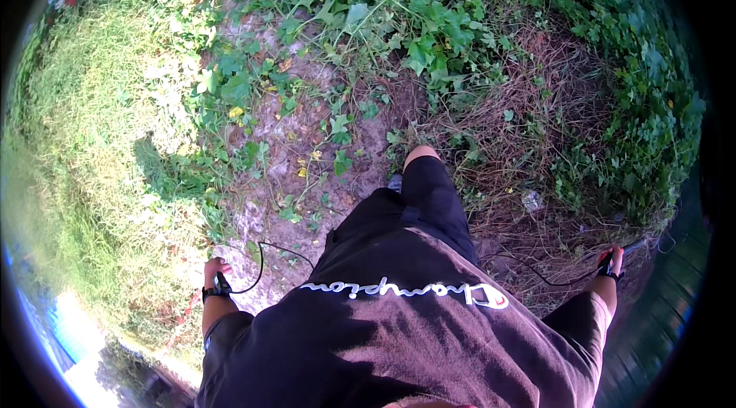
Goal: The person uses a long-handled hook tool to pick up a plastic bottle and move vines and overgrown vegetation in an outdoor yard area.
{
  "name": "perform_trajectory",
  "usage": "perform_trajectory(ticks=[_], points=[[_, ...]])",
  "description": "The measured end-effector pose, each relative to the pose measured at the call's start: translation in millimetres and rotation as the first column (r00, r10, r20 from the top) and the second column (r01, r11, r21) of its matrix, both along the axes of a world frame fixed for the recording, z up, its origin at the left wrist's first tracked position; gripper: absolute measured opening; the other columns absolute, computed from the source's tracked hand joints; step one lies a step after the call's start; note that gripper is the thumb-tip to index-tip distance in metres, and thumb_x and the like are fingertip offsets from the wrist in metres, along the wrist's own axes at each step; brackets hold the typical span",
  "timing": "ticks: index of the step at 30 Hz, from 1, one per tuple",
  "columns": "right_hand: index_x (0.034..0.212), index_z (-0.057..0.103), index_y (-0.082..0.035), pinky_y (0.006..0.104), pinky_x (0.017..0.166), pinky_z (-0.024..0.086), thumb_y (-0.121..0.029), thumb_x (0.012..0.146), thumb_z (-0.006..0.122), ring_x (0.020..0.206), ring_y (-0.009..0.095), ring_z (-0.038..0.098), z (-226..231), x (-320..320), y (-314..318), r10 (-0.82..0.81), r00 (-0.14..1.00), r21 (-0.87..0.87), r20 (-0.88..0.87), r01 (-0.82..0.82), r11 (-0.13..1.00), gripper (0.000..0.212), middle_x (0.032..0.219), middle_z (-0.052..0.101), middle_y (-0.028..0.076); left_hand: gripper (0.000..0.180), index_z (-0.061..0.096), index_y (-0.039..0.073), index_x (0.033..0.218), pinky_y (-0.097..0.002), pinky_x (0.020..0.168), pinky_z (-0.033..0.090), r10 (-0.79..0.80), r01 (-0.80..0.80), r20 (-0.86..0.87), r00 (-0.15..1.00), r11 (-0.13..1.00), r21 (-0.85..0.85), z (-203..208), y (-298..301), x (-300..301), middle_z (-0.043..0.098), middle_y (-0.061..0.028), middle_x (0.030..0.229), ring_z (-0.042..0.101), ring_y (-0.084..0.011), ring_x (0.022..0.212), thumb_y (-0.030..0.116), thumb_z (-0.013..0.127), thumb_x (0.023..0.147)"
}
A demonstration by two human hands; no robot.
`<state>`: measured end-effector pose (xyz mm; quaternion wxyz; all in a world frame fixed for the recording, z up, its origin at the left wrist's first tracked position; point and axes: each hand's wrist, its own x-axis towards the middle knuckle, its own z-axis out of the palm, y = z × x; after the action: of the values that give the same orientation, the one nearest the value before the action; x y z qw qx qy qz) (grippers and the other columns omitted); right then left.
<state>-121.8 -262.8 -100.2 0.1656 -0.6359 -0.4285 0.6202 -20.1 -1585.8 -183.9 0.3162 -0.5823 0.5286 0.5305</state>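
Observation:
My left hand (217, 266) hangs out to the left over sunlit grass, its fingers curled in and nothing visible in them. A black band with a small device (221, 284) sits on that wrist, and a thin black cable (261, 255) loops from it toward my body. Out to the right, my right hand (611, 257) is closed beside the dry stems. A thin greyish rod-like piece (638, 244) shows just past its fingers; whether it is gripped is hard to make out. The right wrist wears a similar black band (609, 273) with a cable (537, 274).
Broad-leaved green vines (429, 32) spread over the ground ahead. A strip of bare soil (280, 132) runs before me, with tall grass (92, 124) on the left. Dried stems (529, 94) lie to the right, near a crumpled clear plastic piece (532, 201). One knee (422, 153) is forward.

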Motion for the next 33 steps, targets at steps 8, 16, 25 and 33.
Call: perform_trajectory(ticks=[8, 16, 25, 33], points=[[0.073, 0.045, -0.01, 0.0306, 0.051, 0.049, -0.015, 0.091, 0.057, 0.048, 0.017, 0.045, -84, -73, -16, -0.152, 0.968, -0.064, -0.197, 0.142, 0.988, 0.022, 0.057, 0.047, 0.001, 0.018, 0.059, 0.005, 0.109, -0.0306, 0.061, 0.05, -0.486, 0.482, -0.312, 0.816, 0.871, -0.095, -34, 225, -390, 0.065, -0.0078, 0.085, 0.063, -0.0186, 0.071, 0.01, 0.055, 0.091], [0.078, 0.05, -0.01, 0.0269, 0.052, 0.044, -0.019, 0.1, 0.053, 0.052, 0.013, 0.047, -36, -73, -50, -0.339, 0.835, -0.207, -0.433, 0.274, 0.939, 0.024, 0.059, 0.048, -0.001, 0.004, 0.06, 0.006, 0.088, -0.0257, 0.058, 0.044, -0.714, 0.634, -0.521, 0.468, 0.681, -0.365, 6, 300, -625, 0.057, 0.0003, 0.074, 0.054, -0.0094, 0.065, 0.007, 0.056, 0.089], [0.076, 0.045, -0.012, 0.0284, 0.042, 0.044, -0.018, 0.093, 0.056, 0.042, 0.015, 0.047, 7, -167, -95, -0.117, 0.947, 0.114, 0.298, 0.086, 0.99, 0.021, 0.055, 0.046, -0.001, 0.011, 0.059, 0.006, 0.092, -0.0295, 0.05, 0.046, -0.672, 0.722, -0.475, 0.568, 0.684, -0.105, -50, 212, -729, 0.058, -0.0031, 0.076, 0.058, -0.0165, 0.061, 0.004, 0.063, 0.082], [0.087, 0.043, -0.007, 0.0295, 0.044, 0.044, -0.007, 0.088, 0.057, 0.045, 0.014, 0.046, 11, -402, -223, -0.32, 0.929, 0.086, -0.187, 0.34, 0.937, 0.014, 0.06, 0.05, 0.001, 0.006, 0.055, 0.007, 0.09, -0.0316, 0.04, 0.039, -0.643, 0.717, -0.318, 0.697, 0.612, 0.333, -131, 122, -794, 0.056, -0.0091, 0.067, 0.057, -0.0221, 0.052, 0.012, 0.058, 0.089]])
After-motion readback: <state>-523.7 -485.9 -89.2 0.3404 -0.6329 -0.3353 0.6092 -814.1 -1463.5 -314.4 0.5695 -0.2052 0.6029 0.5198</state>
